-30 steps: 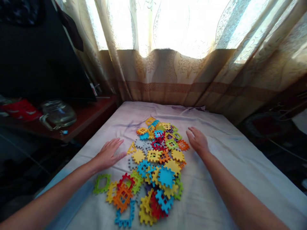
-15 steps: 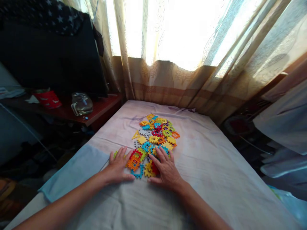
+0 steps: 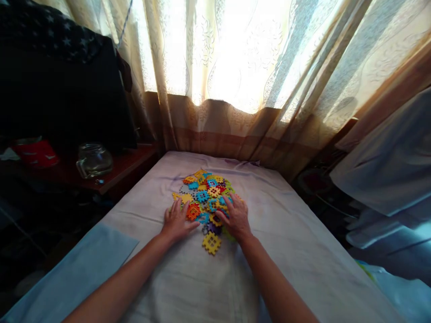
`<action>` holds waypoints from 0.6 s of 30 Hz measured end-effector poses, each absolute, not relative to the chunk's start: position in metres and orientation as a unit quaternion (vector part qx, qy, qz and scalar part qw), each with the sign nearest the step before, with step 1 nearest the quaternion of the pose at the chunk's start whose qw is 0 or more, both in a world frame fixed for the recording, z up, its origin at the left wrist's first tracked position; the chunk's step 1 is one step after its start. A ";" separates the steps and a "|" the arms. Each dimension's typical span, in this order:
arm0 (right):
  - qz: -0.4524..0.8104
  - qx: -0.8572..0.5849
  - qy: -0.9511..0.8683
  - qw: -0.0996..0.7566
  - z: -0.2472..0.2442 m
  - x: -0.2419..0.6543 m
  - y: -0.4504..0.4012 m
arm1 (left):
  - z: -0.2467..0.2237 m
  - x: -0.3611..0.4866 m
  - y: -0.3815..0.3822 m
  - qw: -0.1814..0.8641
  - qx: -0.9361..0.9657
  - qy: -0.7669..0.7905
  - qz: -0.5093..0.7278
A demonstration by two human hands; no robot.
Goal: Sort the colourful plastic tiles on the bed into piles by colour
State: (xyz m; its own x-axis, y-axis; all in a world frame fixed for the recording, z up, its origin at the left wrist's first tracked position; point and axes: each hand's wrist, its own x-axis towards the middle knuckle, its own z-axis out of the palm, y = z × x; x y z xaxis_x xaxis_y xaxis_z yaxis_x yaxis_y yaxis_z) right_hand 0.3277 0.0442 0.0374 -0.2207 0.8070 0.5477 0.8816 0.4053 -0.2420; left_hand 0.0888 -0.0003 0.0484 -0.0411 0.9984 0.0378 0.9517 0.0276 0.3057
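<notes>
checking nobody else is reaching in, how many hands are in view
2: the left hand at the near left edge of the pile, and the right hand at its right side. No other hand shows.

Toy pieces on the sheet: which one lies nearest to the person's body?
The yellow latticed piece at the near tip of the pile; all others lie farther away.

Yellow, orange, blue notched pieces [image 3: 212,242]

I count one left hand [image 3: 176,223], one right hand [image 3: 237,218], over twenty overlapping tiles [image 3: 202,196], one jug [image 3: 95,160], one red container [image 3: 35,154], one screen [image 3: 63,101].
</notes>
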 end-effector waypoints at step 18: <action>0.135 -0.623 -0.669 0.383 0.027 0.280 0.063 | 0.022 0.115 -0.036 0.055 0.733 0.657 0.169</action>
State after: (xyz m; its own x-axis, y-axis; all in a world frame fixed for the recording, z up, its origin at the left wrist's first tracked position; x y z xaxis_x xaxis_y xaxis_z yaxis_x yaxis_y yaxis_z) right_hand 0.2801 0.0630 0.0267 0.0697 0.9363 0.3442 0.7302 0.1872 -0.6571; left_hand 0.1151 -0.0357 0.0222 0.0804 0.9814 0.1742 0.9440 -0.1311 0.3028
